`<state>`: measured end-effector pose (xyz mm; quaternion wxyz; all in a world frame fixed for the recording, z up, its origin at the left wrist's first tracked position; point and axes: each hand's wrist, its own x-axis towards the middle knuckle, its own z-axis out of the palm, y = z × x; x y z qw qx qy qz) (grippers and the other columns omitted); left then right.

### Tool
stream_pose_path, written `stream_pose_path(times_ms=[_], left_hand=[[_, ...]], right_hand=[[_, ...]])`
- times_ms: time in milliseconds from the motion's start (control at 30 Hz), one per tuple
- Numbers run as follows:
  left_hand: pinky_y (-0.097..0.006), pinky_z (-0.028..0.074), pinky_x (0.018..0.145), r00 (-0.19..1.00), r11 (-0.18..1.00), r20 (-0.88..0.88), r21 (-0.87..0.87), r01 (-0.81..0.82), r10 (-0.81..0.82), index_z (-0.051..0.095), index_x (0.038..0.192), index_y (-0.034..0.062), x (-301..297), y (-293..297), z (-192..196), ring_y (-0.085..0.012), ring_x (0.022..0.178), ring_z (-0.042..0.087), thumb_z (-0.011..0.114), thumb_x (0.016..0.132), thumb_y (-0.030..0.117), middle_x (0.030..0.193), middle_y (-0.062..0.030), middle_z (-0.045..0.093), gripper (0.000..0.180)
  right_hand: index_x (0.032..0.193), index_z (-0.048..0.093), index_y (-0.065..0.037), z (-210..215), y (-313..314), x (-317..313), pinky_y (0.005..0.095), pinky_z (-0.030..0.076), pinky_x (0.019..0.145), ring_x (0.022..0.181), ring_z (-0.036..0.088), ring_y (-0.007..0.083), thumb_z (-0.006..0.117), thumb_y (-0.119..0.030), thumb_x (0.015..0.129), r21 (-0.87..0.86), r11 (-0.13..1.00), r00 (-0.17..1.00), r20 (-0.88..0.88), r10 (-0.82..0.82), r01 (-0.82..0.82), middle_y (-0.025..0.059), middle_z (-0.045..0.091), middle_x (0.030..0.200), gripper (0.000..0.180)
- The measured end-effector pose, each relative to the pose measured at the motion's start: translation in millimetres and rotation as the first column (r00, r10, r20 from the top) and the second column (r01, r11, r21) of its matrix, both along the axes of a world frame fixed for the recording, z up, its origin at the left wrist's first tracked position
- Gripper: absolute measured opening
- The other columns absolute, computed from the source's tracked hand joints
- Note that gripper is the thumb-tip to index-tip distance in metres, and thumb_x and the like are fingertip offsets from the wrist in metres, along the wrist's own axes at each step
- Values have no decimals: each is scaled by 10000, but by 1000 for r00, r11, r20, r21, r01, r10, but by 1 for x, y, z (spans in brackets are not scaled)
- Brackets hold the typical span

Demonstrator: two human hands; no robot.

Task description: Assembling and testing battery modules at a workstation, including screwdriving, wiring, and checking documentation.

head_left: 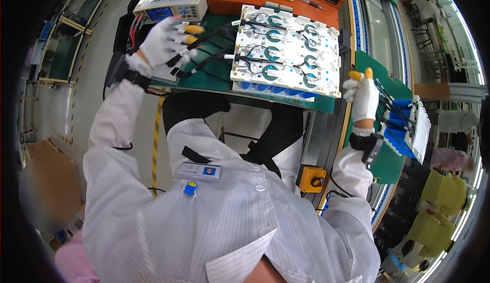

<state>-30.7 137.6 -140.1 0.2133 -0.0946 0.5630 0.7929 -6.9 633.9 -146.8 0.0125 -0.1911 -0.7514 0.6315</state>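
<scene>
white module (286, 58) between gloved fingers (194, 29)

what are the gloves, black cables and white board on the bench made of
Gloves: probably knit fabric, matte, softly creased; the yellow fingertips may be rubber. Black cables: likely plastic or rubber sheathing, smooth, bending in loose curves. White board: probably rigid plastic, smooth, evenly coloured, flat.

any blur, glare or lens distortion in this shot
Head view: strip lights look overexposed and bow along the right rim; a rounded brown patch at lower left is blurred featureless; the white-topped block shows reasonably sharp.
</scene>
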Motion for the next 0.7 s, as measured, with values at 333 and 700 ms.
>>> stream_pose_path(times_ms=[333, 700], left_hand=[[-458, 483, 827, 975, 948, 184, 268, -173, 126, 427, 1396, 23, 76, -119, -77, -381, 987, 602, 252, 953, 679, 1226, -212, 591, 811], [-318, 542, 640, 906, 755, 267, -651, -81, 328, 623, 1063, 50, 166, -168, -203, -192, 696, 663, 670, 839, 326, 886, -115, 692, 359]], right_hand=[[1088, 563, 27, -29, 62, 110, 237, 380, 438, 491, 506, 121, 429, -331, 1007, -82, 988, 989, 79, -127, 133, 108, 636, 731, 391], [1051, 633, -7, -41, -3, 154, 205, 408, 422, 465, 555, 100, 509, -318, 1003, 67, 956, 950, 152, 274, -286, 64, 658, 687, 339]])
